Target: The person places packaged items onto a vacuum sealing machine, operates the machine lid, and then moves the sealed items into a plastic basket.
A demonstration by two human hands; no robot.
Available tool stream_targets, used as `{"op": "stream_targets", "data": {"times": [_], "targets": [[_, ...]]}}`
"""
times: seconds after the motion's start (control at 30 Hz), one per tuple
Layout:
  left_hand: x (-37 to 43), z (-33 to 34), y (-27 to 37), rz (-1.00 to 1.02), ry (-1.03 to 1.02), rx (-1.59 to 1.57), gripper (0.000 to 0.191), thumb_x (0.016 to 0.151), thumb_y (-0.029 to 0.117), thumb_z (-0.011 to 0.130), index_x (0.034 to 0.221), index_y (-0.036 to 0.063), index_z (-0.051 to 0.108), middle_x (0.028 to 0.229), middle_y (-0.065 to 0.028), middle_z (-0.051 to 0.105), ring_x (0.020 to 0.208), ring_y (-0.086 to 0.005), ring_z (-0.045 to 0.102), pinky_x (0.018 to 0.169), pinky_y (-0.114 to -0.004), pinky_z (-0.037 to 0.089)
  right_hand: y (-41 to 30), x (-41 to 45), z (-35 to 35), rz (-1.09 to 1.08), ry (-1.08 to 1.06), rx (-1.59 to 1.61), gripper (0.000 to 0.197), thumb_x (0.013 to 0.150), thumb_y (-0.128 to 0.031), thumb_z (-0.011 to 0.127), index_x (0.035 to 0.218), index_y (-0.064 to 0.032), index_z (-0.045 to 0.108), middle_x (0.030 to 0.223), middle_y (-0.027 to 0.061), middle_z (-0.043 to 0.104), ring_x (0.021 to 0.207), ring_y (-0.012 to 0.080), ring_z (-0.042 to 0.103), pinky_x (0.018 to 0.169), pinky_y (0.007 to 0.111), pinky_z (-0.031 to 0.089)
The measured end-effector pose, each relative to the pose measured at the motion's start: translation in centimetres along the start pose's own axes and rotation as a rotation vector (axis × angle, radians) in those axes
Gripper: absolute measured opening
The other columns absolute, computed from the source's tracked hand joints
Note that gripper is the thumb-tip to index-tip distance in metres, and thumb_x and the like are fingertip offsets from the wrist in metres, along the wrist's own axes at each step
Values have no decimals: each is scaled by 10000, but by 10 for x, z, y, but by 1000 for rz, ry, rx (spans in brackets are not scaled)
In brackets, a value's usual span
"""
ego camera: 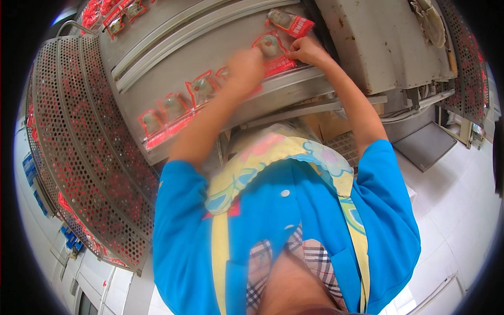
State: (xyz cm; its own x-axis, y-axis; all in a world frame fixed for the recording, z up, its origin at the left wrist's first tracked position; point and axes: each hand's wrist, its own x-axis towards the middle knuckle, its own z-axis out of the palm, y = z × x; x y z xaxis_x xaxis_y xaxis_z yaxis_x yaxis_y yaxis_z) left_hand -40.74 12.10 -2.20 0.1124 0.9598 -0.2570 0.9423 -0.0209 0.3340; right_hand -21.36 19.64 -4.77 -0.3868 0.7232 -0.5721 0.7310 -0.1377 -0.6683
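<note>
Several red-and-clear plastic food packets stand in a row along the front edge of a metal work surface [165,71]. My left hand [246,71], blurred, is over the row; whether it holds anything cannot be made out. Nearest to it on the right is a packet with a pale round item inside [271,46]. My right hand [309,51] has its thumb and forefinger pinched at the right edge of that packet. Just above my right hand lies another packet [290,23], tilted. Further left in the row are a packet [201,89] and an end packet [151,123].
A large perforated metal basket [90,149] with red packets behind its wall stands at the left. Long metal rails [189,35] cross the surface. At the right are a metal cover [378,43] with a cloth glove [429,23] and a flat grey panel [425,145] near the floor.
</note>
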Motion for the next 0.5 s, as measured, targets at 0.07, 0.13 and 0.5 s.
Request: {"op": "stream_targets", "data": {"times": [0.07,0.13,0.5], "targets": [[-7,11,2,-43,26,52,340,678,266,731,878,33,585,753,-176,642,738,-356,631,645,-456,498,-11,-12,4,-46,125,-294,222,739,-262,697,793,-51,648,740,122,636,731,240,623,622,367,454],[-13,5,6,-30,33,18,238,722,183,629,883,18,567,750,-185,644,734,-351,639,638,-458,500,-15,-20,3,-35,118,-326,223,747,-267,687,814,-58,647,791,128,640,806,263,617,667,380,453],[-7,9,9,-75,6,-205,402,692,219,683,1026,49,540,870,-172,646,852,-356,618,733,-461,474,-8,-20,-16,-54,-3,-458,223,711,-232,702,846,-65,641,839,124,648,797,290,610,689,371,465]]}}
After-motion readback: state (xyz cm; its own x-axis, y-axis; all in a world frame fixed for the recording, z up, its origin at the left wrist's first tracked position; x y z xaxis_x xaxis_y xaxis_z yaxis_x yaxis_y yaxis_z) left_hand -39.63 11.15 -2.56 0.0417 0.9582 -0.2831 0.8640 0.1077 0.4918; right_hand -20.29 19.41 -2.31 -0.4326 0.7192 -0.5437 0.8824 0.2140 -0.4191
